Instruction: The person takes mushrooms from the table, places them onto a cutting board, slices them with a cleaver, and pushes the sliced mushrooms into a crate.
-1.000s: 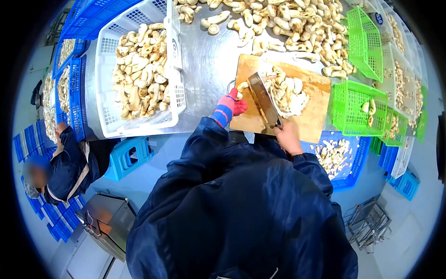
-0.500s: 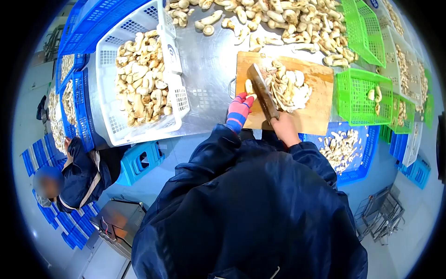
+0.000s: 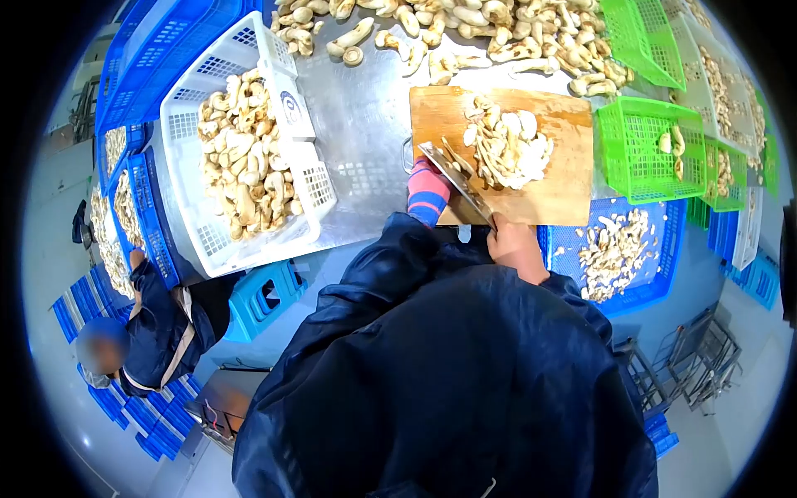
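Note:
My left hand [image 3: 427, 192], in a pink and blue striped glove, is closed at the left side of a knife [image 3: 458, 184]. Its fingertips are hidden at the blade, so what they hold cannot be made out. My right hand [image 3: 515, 246] grips the knife's handle at the front edge of a wooden cutting board [image 3: 571, 124]. The blade slants up and left over the board, close to my gloved fingers. Thin slices lie just beyond the blade, and a pile of sliced mushrooms [image 3: 508, 149] covers the board's middle.
A white basket [image 3: 217, 264] of mushrooms stands left; whole mushrooms [image 3: 498, 25] heap at the back of the metal table [image 3: 353, 108]. Green baskets [image 3: 610, 195] line the right side. Below right is a blue basket [image 3: 668, 257] with pieces. A co-worker [image 3: 158, 324] is at far left.
The knife has tipped lower and moved left against my left hand. The mushroom seen upright in my gloved fingers no longer shows. Loose slices now lie beside the blade. The whole view has shifted slightly.

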